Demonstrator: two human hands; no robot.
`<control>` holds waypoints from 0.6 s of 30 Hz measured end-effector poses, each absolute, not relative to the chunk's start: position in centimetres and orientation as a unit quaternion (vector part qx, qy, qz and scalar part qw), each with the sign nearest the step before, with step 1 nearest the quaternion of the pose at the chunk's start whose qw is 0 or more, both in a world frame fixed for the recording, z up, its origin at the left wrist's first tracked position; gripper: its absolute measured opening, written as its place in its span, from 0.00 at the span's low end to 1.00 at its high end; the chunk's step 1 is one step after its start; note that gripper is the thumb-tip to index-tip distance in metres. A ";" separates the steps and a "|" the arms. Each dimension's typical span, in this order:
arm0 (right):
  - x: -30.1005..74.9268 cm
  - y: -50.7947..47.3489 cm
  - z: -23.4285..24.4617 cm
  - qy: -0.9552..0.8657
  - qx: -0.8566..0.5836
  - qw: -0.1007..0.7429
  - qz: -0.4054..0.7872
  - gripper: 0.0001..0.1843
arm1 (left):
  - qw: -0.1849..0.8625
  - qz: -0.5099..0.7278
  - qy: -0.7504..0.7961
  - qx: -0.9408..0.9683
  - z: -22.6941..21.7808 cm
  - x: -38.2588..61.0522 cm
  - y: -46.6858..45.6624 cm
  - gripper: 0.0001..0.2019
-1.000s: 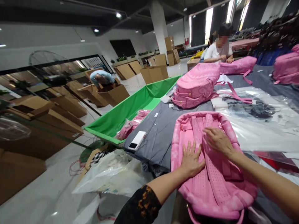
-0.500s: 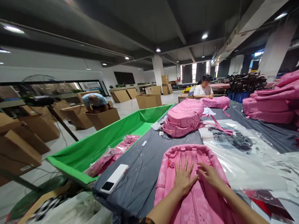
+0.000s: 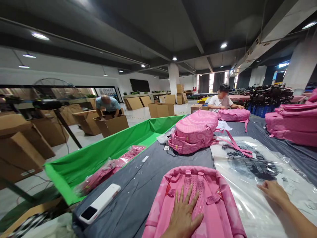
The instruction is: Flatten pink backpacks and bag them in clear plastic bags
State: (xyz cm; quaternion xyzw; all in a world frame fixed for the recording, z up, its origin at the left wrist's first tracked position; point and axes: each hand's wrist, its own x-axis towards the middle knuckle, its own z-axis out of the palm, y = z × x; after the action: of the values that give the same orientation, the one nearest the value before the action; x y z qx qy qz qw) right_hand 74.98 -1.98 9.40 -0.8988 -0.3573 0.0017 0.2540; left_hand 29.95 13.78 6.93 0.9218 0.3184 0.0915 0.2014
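Resting flat, the left hand (image 3: 182,216) lies on the near pink backpack (image 3: 210,213), its grip spread wide, clamped on nothing. The backpack lies strap side up on the grey counter (image 3: 135,190). It looks soft, padded and probably light, so its thick rim (image 3: 229,201) should give a better hold than its flat middle. Left of the backpack is a white device (image 3: 101,202); right of it, the right hand (image 3: 275,192) is at the clear plastic bags (image 3: 237,180), its grip curled, though whether it pinches one I cannot tell. Farther left of the backpack, a green bin (image 3: 99,150) holds wrapped pink goods (image 3: 114,167). Beyond the backpack, a second pink backpack (image 3: 195,129) with trailing straps (image 3: 244,151) blocks the way across; a person in white (image 3: 218,101) is farther off.
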 end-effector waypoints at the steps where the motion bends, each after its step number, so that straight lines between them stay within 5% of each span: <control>1: 74.7 -1.8 9.2 -0.382 -0.887 0.260 0.019 0.16 | 0.206 0.092 0.321 0.920 7.1 30.0 13.7 0.35; 10: 68.5 -7.1 10.4 -0.621 -0.725 0.262 0.142 0.18 | 0.205 0.095 0.320 0.920 7.9 30.3 13.2 0.35; 15: 66.4 -5.0 10.4 -0.505 -0.793 0.332 0.075 0.23 | 0.202 0.085 0.326 0.919 7.9 30.2 13.1 0.34; 18: 65.2 -2.7 8.7 -0.478 -0.811 0.330 0.068 0.18 | 0.192 0.092 0.323 0.922 7.5 29.5 12.9 0.34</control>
State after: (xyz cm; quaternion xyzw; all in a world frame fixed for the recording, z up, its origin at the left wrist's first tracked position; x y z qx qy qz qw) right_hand 65.22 -2.72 8.73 -0.8110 -0.4781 0.0676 0.3305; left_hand 29.47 12.90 7.49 0.9221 0.3234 0.0916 0.1919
